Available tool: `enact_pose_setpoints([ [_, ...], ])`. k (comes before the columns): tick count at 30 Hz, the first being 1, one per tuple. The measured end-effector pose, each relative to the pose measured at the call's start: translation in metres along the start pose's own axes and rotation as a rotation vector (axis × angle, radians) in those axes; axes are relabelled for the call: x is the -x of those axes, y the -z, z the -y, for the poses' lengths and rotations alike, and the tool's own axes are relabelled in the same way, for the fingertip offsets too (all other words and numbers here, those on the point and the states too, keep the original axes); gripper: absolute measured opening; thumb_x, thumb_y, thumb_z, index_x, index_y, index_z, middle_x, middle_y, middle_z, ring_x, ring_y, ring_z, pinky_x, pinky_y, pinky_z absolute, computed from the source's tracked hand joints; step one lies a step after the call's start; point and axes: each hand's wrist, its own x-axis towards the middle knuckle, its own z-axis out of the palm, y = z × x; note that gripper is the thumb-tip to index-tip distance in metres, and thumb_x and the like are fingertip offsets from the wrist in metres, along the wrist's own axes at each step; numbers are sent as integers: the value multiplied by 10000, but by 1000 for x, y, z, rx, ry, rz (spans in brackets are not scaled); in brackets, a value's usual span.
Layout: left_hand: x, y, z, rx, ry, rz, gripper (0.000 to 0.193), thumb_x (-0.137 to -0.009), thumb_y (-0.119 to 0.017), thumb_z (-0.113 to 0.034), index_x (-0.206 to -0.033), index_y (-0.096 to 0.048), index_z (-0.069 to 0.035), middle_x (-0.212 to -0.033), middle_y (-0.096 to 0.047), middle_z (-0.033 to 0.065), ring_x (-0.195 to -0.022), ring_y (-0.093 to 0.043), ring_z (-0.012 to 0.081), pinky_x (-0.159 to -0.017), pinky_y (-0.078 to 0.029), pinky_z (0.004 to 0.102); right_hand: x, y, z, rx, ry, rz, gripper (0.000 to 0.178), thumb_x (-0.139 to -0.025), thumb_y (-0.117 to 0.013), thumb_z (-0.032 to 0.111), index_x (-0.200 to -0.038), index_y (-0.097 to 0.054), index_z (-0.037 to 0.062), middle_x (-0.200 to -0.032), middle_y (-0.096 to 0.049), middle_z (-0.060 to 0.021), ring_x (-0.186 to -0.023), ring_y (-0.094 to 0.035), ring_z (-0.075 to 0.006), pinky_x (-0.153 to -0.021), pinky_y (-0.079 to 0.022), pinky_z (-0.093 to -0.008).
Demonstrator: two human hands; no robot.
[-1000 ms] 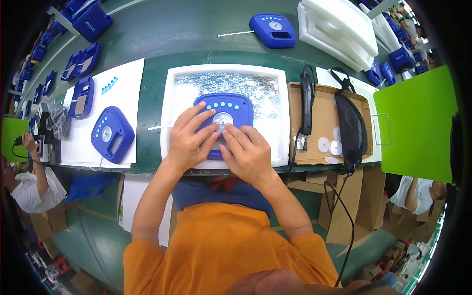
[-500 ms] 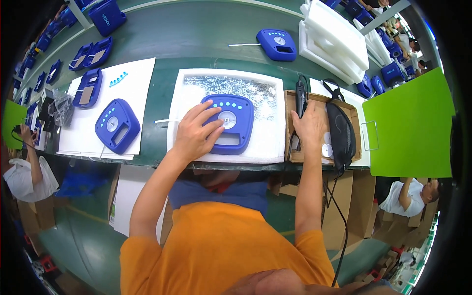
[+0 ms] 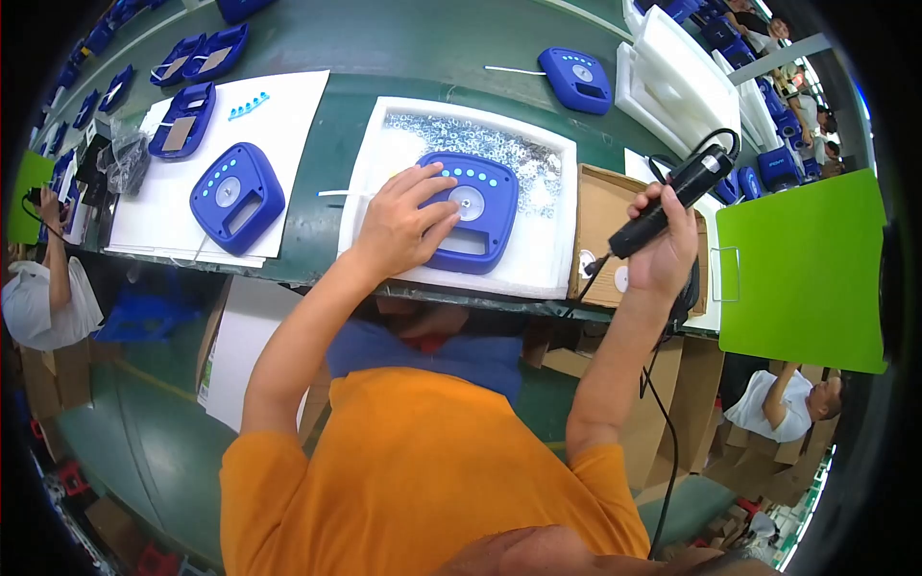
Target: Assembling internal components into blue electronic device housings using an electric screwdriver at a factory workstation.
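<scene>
A blue plastic housing [image 3: 492,235] with a round clear dial and a row of light-blue dots lies in a white foam tray [image 3: 557,264]. My left hand [image 3: 408,221] rests on its left side, fingers spread, index finger and thumb near the screw at the dial's centre. A thin white cable sticks out left of the housing. My right hand [image 3: 663,245] grips a black electric screwdriver [image 3: 677,200], raised above a cardboard box [image 3: 600,200] and tilted, its tip pointing down-left. Whether a bit holds a screw is too small to tell.
Many small metal pieces [image 3: 480,132] fill the back of the foam tray. Another blue housing [image 3: 235,197] lies on white sheets at left, near an open blue shell [image 3: 182,120]. One more housing [image 3: 578,80] sits behind. A green board [image 3: 802,274] stands at right.
My right hand has taken the electric screwdriver out of the cardboard box and lifted it. My left hand stays on the housing. The whole view has shifted and turned slightly.
</scene>
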Motion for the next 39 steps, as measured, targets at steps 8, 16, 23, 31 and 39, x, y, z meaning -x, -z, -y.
enact_pose_setpoints([
  [8,0,1,-3,7,5,0,120,-989,-854,-161,-1084,-889,-98,-1369,-805,106,-1408,-700,373,-1217,-538,541,23,-81,-53,-37,130,218,411,-1032,-747,0,-1413,-594,-26,-1022,-700,-108,-829,-707,-203,-795,-597,-350],
  [16,0,-1,-2,32,9,-9,125,-983,-852,-155,-1097,-873,-108,-1370,-800,98,-1387,-707,374,-1204,-541,548,43,-137,-85,75,268,248,274,-1069,-846,83,-1251,-651,23,-826,-691,-63,-699,-677,-165,-679,-548,-303],
  [23,3,-1,0,27,5,-15,129,-981,-851,-164,-1098,-871,-115,-1383,-790,93,-1388,-698,370,-1194,-543,547,41,-132,-111,128,206,344,293,-1055,-856,63,-1246,-634,44,-879,-710,-72,-731,-702,-160,-691,-559,-296],
  [31,2,-3,-1,17,11,-22,136,-988,-831,-199,-1079,-875,-108,-1340,-789,95,-1378,-705,357,-1215,-525,544,30,-123,-111,162,127,625,320,-1024,-890,63,-1213,-632,49,-922,-714,-50,-790,-726,-160,-717,-588,-301],
  [39,3,-3,0,20,11,-18,135,-993,-829,-209,-1073,-878,-112,-1342,-790,88,-1377,-707,350,-1216,-522,546,23,-128,-114,197,136,596,210,-1041,-877,78,-1058,-669,53,-853,-695,-27,-736,-690,-131,-680,-548,-282],
])
